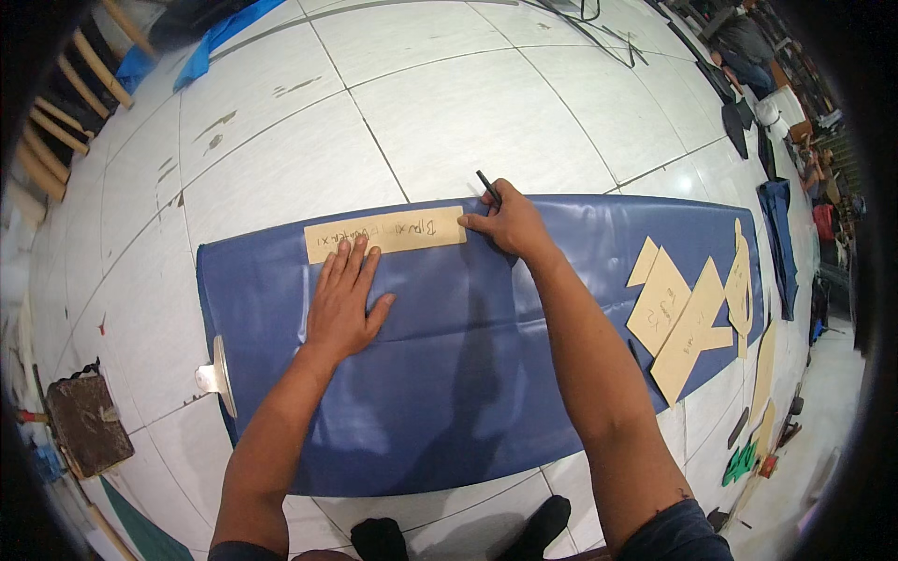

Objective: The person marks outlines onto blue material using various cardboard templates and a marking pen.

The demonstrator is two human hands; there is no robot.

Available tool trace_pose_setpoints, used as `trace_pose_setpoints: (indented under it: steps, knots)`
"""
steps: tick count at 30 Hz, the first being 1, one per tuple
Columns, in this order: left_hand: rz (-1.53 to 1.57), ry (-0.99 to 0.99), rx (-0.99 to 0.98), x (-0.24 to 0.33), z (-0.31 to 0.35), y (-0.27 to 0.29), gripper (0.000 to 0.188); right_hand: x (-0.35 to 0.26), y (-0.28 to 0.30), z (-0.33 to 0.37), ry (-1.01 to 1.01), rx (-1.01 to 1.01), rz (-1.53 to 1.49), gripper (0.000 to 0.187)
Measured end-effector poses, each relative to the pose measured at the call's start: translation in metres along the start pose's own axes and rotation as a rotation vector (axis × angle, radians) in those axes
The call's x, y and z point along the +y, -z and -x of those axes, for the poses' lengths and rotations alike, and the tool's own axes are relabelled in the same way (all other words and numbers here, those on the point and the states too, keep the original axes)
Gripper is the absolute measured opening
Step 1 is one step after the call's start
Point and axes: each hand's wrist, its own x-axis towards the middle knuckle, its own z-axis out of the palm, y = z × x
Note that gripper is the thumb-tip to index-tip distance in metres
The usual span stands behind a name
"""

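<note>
A sheet of smooth blue vinyl-like material [421,374] lies spread on the tiled floor before me. Along its far edge rests a long tan cardboard strip [402,236] with handwriting on it. My left hand [341,304] presses on the strip's near edge, fingers stretched out flat. At the strip's right end, my right hand [510,220] touches the corner with its thumb. A black pen [487,185] sticks up out of the right hand's closed fingers; where its tip is, I cannot see.
Several tan cardboard templates [687,332] lie piled on the sheet's right part. A metal clip [217,377] grips its left edge. A dark brown block [89,425] sits at far left, green-handled scissors [739,463] at lower right. My dark-socked feet [379,539] stand at the near edge.
</note>
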Motion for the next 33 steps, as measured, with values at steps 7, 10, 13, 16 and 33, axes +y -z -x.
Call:
trace_pose_setpoints:
  steps: [7, 10, 13, 16, 33]
  knots:
    - [-0.012, 0.011, -0.021, 0.000, 0.001, 0.003, 0.071, -0.009, 0.004, 0.003, -0.052, -0.054, 0.022, 0.059]
    - [-0.008, 0.005, -0.016, -0.001, 0.001, 0.002, 0.072, -0.010, 0.006, 0.003, -0.065, -0.068, 0.010, 0.059]
    - [-0.022, -0.003, -0.023, -0.004, 0.000, 0.002, 0.072, -0.011, 0.005, 0.002, -0.066, -0.066, 0.016, 0.059]
    - [-0.036, 0.007, -0.041, -0.001, -0.001, 0.002, 0.072, -0.008, 0.004, 0.001, -0.058, -0.049, 0.012, 0.058]
    - [-0.020, -0.001, -0.010, -0.001, 0.000, 0.004, 0.071, -0.009, 0.000, 0.002, -0.033, -0.019, 0.012, 0.055]
